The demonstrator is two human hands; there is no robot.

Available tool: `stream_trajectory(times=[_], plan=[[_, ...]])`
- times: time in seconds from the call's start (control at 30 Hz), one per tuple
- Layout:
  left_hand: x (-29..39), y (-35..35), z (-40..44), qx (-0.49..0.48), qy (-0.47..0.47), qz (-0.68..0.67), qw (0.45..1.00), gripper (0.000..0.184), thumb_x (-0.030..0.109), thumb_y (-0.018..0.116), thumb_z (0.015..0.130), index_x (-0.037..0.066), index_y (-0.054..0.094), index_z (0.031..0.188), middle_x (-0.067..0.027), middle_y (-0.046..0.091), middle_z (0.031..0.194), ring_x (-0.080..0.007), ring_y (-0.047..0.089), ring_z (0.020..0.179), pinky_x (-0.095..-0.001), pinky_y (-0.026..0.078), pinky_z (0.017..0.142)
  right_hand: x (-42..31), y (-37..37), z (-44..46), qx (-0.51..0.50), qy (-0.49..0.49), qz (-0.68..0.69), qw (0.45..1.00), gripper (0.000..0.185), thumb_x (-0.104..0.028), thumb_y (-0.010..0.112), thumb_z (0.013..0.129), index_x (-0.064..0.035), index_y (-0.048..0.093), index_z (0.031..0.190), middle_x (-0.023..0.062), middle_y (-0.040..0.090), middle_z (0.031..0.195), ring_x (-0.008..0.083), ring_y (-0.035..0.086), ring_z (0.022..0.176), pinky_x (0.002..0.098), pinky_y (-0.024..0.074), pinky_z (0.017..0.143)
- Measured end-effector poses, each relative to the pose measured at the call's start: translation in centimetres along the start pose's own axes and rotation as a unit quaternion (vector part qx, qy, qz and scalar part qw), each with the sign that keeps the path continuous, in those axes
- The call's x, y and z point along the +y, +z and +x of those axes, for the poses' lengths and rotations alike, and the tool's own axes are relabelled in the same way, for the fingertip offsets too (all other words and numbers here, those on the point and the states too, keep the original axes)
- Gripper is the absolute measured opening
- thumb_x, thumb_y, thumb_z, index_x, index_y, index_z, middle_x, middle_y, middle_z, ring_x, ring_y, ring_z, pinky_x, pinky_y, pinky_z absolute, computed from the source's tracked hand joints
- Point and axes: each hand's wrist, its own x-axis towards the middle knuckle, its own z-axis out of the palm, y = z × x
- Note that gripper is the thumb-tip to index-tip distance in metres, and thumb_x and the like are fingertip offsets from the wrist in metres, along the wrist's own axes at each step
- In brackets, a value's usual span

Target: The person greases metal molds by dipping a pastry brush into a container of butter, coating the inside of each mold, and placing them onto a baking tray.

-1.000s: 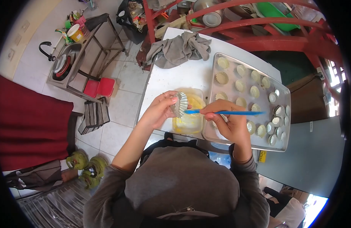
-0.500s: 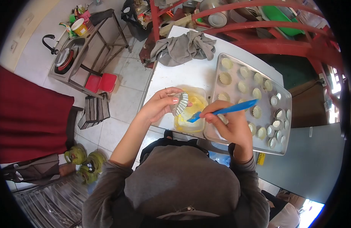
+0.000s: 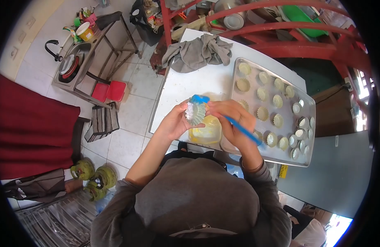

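Note:
Pinched in my left hand (image 3: 173, 122) is a fluted metal tart mould (image 3: 195, 113), its open side facing me at a tilt. My right hand (image 3: 236, 123) grips a blue pastry brush (image 3: 244, 131), whose head is at the mould's upper rim. Under both hands stands a clear plastic container (image 3: 205, 133) with yellow, greasy-looking matter in it, partly covered by my fingers. Just right of it, a large metal baking tray (image 3: 249, 115) carries several fluted moulds, some spread out singly and others clustered at its right end.
A crumpled grey cloth (image 3: 198, 53) lies at the far end of the white table (image 3: 179, 86). Beyond the tray runs a red railing (image 3: 276, 26) with pots and a green basin (image 3: 301, 18) behind it. A sink (image 3: 76, 61) stands at the far left; green gas cylinders (image 3: 101, 175) are on the floor.
The brush has come up from the container to the mould's rim, its handle swinging to point down-right. My left hand has turned the mould so that its inside shows.

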Motion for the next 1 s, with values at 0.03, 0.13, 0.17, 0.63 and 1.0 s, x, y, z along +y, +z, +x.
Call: stream_trajectory(times=[0.03, 0.13, 0.17, 0.63, 1.0], plan=[[0.0, 0.3, 0.0, 0.002, 0.000, -0.013, 1.000, 0.054, 0.039, 0.055, 0.088, 0.003, 0.045, 0.127, -0.0155, 0.056, 0.123, -0.0287, 0.056, 0.114, -0.0509, 0.046, 0.095, -0.3, 0.0, -0.3, 0.015, -0.027, -0.024, 0.999, 0.013, 0.002, 0.066, 0.078, 0.0009, 0.065, 0.091, 0.0129, 0.067, 0.091, 0.0249, 0.066, 0.078, 0.0307, 0.0521, 0.066], [-0.7, 0.9, 0.0, 0.040, 0.017, -0.053, 0.998, 0.057, 0.043, 0.052, 0.087, 0.004, 0.046, 0.128, -0.0161, 0.054, 0.124, -0.0313, 0.050, 0.121, -0.0518, 0.041, 0.099, -1.1, 0.7, -1.6, 0.029, -0.037, -0.012, 0.999, 0.016, 0.003, 0.066, 0.078, 0.0012, 0.064, 0.094, 0.0138, 0.067, 0.091, 0.0268, 0.065, 0.078, 0.0317, 0.0524, 0.069], [-0.7, 1.0, 0.0, 0.043, 0.022, -0.045, 0.998, 0.057, 0.043, 0.051, 0.088, 0.004, 0.045, 0.128, -0.0167, 0.054, 0.124, -0.0313, 0.050, 0.121, -0.0517, 0.041, 0.100, -1.4, 1.0, -1.9, 0.029, -0.029, 0.007, 0.999, 0.016, 0.003, 0.065, 0.079, 0.0013, 0.064, 0.095, 0.0143, 0.066, 0.091, 0.0275, 0.065, 0.078, 0.0319, 0.0524, 0.070], [-0.9, 0.0, 0.3, -0.013, 0.040, -0.040, 0.998, 0.067, 0.036, 0.071, 0.078, 0.000, 0.042, 0.127, -0.0201, 0.056, 0.120, -0.0329, 0.054, 0.117, -0.0505, 0.048, 0.094, -0.5, 0.7, -1.5, 0.032, 0.026, 0.055, 0.998, 0.012, 0.003, 0.059, 0.087, 0.0023, 0.064, 0.099, 0.0104, 0.066, 0.084, 0.0170, 0.063, 0.074, 0.0262, 0.0504, 0.067], [-0.8, 0.4, 0.2, -0.047, 0.113, -0.011, 0.992, 0.057, 0.020, 0.072, 0.079, -0.001, 0.045, 0.125, -0.0220, 0.058, 0.117, -0.0313, 0.057, 0.113, -0.0403, 0.046, 0.098, -1.8, 2.4, -2.7, 0.131, 0.201, 0.227, 0.944, 0.019, -0.008, 0.044, 0.098, 0.0058, 0.057, 0.095, 0.0126, 0.063, 0.086, 0.0142, 0.061, 0.070, 0.0271, 0.0514, 0.067]])
